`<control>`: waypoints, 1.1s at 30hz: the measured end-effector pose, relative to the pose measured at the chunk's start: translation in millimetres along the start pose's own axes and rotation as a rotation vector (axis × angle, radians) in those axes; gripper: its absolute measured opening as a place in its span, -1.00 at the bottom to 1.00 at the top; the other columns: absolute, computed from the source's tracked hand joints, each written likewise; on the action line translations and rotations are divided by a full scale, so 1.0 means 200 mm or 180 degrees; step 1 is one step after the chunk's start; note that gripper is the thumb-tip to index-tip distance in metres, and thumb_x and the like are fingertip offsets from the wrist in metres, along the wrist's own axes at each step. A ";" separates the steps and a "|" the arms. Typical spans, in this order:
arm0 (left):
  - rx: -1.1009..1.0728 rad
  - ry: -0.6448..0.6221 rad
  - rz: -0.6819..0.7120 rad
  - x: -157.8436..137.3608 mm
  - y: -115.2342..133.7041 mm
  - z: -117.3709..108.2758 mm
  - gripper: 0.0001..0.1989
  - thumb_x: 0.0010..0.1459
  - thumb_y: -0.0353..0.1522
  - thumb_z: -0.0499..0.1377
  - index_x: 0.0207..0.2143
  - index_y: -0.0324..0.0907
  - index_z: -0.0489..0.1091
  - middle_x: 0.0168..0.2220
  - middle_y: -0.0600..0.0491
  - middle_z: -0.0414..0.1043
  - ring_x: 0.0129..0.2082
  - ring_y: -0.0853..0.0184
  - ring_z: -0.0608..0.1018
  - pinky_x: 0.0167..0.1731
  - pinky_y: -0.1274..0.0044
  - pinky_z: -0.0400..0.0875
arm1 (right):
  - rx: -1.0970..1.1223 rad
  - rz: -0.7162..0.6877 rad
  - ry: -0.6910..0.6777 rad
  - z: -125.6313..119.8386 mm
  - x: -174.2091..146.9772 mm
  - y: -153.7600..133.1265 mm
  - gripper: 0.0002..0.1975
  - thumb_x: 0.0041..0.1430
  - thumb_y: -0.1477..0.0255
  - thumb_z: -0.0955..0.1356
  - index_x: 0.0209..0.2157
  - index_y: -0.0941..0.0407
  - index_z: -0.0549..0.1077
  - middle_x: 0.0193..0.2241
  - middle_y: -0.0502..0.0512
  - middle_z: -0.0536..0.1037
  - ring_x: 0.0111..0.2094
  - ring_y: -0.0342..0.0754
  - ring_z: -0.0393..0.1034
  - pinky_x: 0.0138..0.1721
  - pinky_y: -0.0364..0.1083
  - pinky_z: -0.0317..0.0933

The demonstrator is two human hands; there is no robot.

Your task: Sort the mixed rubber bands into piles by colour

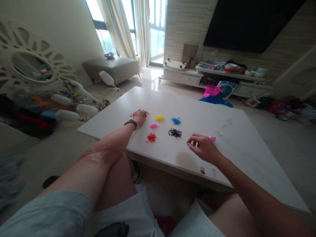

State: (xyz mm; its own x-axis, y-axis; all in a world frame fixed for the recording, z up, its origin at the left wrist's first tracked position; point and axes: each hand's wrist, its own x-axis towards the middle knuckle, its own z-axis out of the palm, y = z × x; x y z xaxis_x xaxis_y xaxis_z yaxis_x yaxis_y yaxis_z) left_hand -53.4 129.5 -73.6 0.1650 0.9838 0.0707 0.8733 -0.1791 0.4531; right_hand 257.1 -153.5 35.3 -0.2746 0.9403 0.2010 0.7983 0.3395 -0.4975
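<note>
My left hand, with a dark band on its wrist, reaches into a mixed pile of small coloured rubber bands on the white table. Its fingers are bent together and their tips are partly hidden. Held above the table further right, my right hand has curled fingers brought close to the thumb; whatever is in them is too small to make out. Between the hands lie sorted heaps of bands: yellow, blue, pink, red and black.
Behind my right hand sits a purple-pink heap, with clear plastic pieces beyond it. A small yellow figure sticker and a pale one lie by the near edge. A white lamp stands left of the table.
</note>
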 end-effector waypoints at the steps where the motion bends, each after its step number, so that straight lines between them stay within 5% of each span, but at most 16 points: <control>1: 0.0001 0.0005 -0.0025 0.00 0.00 0.00 -0.82 -0.05 -0.47 0.22 -0.35 -0.19 0.58 -0.27 -0.05 0.60 -0.20 0.22 0.56 -0.19 0.56 0.40 | -0.0010 0.0003 0.0000 0.00 0.00 0.00 -0.86 0.20 0.46 0.33 -0.43 0.09 0.50 -0.41 0.03 0.51 -0.46 -0.14 0.38 -0.40 -0.13 0.21; 33: 0.0069 -0.0234 -0.0395 0.04 -0.05 0.00 -0.85 -0.06 -0.48 0.25 -0.36 -0.20 0.55 -0.24 -0.07 0.60 -0.21 0.21 0.58 -0.20 0.55 0.41 | -0.0209 0.0134 -0.0198 -0.01 -0.04 0.00 -0.85 0.22 0.45 0.33 -0.42 0.10 0.49 -0.42 0.01 0.49 -0.46 -0.15 0.34 -0.38 -0.14 0.14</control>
State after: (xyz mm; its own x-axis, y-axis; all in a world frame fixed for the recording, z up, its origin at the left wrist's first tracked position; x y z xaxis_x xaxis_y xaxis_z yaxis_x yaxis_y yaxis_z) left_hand -60.4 138.6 -76.7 0.0876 0.9949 -0.0504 0.8987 -0.0571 0.4349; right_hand 260.6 -160.4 36.4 -0.2713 0.9540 0.1273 0.8427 0.2993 -0.4475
